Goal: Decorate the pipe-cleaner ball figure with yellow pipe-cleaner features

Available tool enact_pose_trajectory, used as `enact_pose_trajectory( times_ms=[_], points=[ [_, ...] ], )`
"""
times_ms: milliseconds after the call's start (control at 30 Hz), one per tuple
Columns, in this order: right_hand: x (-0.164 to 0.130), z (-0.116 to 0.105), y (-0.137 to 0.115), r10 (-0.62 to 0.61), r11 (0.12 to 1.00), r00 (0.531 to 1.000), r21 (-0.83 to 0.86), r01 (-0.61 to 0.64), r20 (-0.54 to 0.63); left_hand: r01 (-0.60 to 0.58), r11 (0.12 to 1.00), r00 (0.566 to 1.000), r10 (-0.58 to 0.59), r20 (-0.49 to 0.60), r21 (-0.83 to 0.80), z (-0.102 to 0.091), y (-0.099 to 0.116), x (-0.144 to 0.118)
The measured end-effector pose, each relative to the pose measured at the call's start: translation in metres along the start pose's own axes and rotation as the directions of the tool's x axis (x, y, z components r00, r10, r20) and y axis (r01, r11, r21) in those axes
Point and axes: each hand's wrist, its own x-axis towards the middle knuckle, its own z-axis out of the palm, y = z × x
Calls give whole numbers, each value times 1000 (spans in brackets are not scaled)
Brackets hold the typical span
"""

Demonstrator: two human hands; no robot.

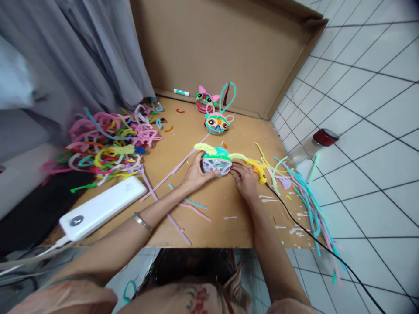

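Note:
A small round pipe-cleaner figure (216, 162), pale lilac and teal with yellow-green fuzzy ears, rests on a cardboard sheet (225, 209). My left hand (196, 173) cups its left side, fingers curled against it. My right hand (244, 178) presses on its right side. Just right of that hand lies a yellow glue gun (259, 169) with a black cord running off toward the lower right.
Two finished pipe-cleaner heads (216, 122) stand further back near the upright cardboard wall (222, 48). A tangled pile of coloured pipe cleaners (108, 144) lies left, a white power bank (103, 207) front left, loose stems (304, 187) and a red-lidded jar (310, 146) right.

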Motion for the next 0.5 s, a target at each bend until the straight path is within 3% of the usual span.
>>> enact_pose_trajectory(
  times_ms=[233, 500],
  points=[
    [5, -2, -6, -68, 990, 997, 125, 62, 47, 13, 999, 999, -11, 49, -48, -1, 0, 0],
    [5, 1, 2, 3, 986, 999, 166, -11, 48, 18, 997, 999, -14, 52, -76, -1, -3, -1]
  ],
)
